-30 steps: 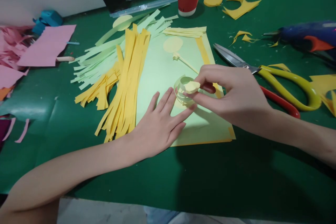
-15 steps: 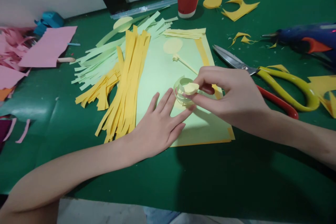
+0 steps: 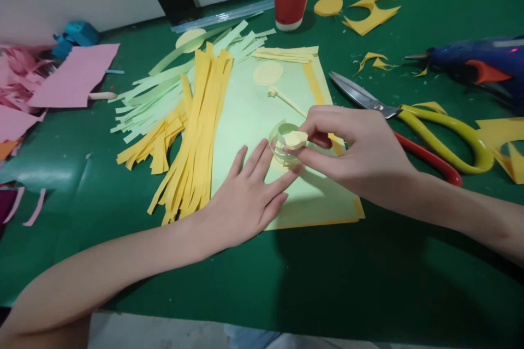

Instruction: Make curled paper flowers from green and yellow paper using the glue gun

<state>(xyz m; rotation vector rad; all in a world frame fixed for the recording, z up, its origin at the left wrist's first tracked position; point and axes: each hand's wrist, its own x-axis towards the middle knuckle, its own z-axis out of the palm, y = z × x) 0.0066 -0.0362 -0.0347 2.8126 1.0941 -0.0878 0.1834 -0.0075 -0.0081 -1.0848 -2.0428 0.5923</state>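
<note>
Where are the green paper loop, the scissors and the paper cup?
Green paper loop (image 3: 287, 128): head view, on its curled band.
Scissors (image 3: 379, 106): head view, at the pivot.
Paper cup (image 3: 292, 6): head view, on its red band.

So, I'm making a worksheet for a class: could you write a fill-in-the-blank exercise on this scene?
The paper cup has a band coloured ____.
The scissors have one red handle and one ____ handle.
The tabletop is coloured ____.
The hand pinching the pale yellow piece is the person's ____ one.
Missing words: red; yellow; green; right.
</note>
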